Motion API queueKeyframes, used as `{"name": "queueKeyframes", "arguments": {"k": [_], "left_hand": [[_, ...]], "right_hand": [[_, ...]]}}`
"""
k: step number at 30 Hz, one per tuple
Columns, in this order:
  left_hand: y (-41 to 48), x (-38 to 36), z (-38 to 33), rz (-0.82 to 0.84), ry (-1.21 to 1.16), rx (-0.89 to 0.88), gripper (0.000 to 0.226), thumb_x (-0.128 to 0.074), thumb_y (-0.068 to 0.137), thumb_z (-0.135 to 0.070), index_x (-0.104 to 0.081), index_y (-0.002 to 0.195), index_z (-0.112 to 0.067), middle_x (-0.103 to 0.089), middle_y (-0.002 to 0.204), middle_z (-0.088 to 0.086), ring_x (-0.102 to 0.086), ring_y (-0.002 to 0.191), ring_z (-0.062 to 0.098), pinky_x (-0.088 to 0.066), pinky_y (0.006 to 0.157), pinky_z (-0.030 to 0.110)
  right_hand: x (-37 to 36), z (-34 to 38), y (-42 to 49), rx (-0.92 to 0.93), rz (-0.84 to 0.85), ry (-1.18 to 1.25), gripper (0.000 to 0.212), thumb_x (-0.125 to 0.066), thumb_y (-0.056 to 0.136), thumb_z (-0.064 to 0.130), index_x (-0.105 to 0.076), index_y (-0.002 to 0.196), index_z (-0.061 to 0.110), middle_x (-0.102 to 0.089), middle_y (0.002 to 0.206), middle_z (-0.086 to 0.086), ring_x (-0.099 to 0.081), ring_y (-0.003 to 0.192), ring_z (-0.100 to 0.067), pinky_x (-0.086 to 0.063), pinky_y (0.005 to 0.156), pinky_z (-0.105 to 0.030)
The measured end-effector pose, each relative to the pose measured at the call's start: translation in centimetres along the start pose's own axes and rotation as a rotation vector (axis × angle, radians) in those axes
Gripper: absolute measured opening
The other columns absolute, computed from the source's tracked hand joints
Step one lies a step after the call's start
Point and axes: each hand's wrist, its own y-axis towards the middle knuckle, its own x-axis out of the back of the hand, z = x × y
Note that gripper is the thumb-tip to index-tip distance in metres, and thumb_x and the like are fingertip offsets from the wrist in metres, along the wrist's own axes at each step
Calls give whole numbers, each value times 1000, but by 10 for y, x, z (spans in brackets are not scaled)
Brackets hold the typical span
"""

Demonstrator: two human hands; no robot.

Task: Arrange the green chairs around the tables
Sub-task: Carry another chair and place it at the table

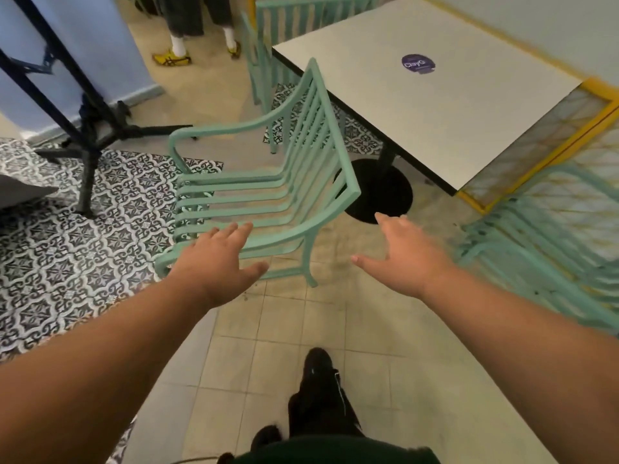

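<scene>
Both hands are stretched forward with fingers spread and loose, holding nothing. The left hand point(217, 262) hangs over the near armrest of a green chair point(268, 189); whether it touches the rail cannot be told. The right hand point(402, 252) is apart from that chair, off its right side, over the beige floor tiles point(301, 329).

The green chair stands just ahead of the left hand, its slatted back turned to the white surface point(452, 105) that lies beyond the right hand. A round purple sticker point(418, 64) sits on that surface, and its black round base point(382, 192) shows just past the right fingertips. A second green chair point(301, 18) stands at the surface's far side, and a blurred third green chair point(542, 249) stands to the right of the right hand. Far beyond the left hand are black stand legs point(87, 135) on patterned tiles and another person's yellow shoes point(172, 56).
</scene>
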Motion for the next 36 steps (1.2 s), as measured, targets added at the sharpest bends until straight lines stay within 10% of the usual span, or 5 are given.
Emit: {"name": "queueKeyframes", "arguments": {"k": [15, 23, 28, 33, 36], "left_hand": [[156, -78, 82, 96, -28, 135, 98, -22, 80, -89, -13, 161, -35, -27, 167, -1, -26, 151, 30, -35, 116, 59], [229, -134, 114, 283, -16, 122, 89, -23, 84, -86, -23, 159, -38, -35, 163, 2, -32, 147, 35, -36, 113, 62], [243, -166, 119, 476, -96, 202, 75, -24, 90, -83, -52, 131, -26, -58, 127, 14, -52, 122, 43, -43, 103, 67], [242, -176, 121, 332, 118, 172, 71, -15, 84, -89, -50, 106, -31, -61, 114, 2, -54, 123, 34, -25, 108, 75], [243, -191, 132, 159, 118, 46, 74, -8, 77, -92, -44, 87, -28, -58, 81, -5, -61, 85, 24, -50, 85, 53]], "right_hand": [[-37, 24, 180, 196, 34, -211, 93, -62, 86, 68, -32, 157, 15, -36, 161, -11, -3, 157, -33, -6, 126, -50], [-73, 36, 209, 10, 59, -551, 73, -50, 84, 79, -55, 144, 37, -52, 150, 11, 16, 154, -35, -27, 116, -53], [-85, 46, 214, -139, 24, -652, 45, -48, 92, 68, -69, 124, 46, -57, 141, 20, 16, 153, -36, -33, 103, -52], [-88, 48, 215, -171, 40, -674, 48, -56, 84, 76, -75, 116, 45, -57, 138, 22, 13, 153, -39, -35, 103, -54], [-88, 48, 214, -180, 43, -706, 47, -61, 84, 73, -74, 117, 43, -58, 136, 20, 11, 153, -42, -38, 102, -53]]}}
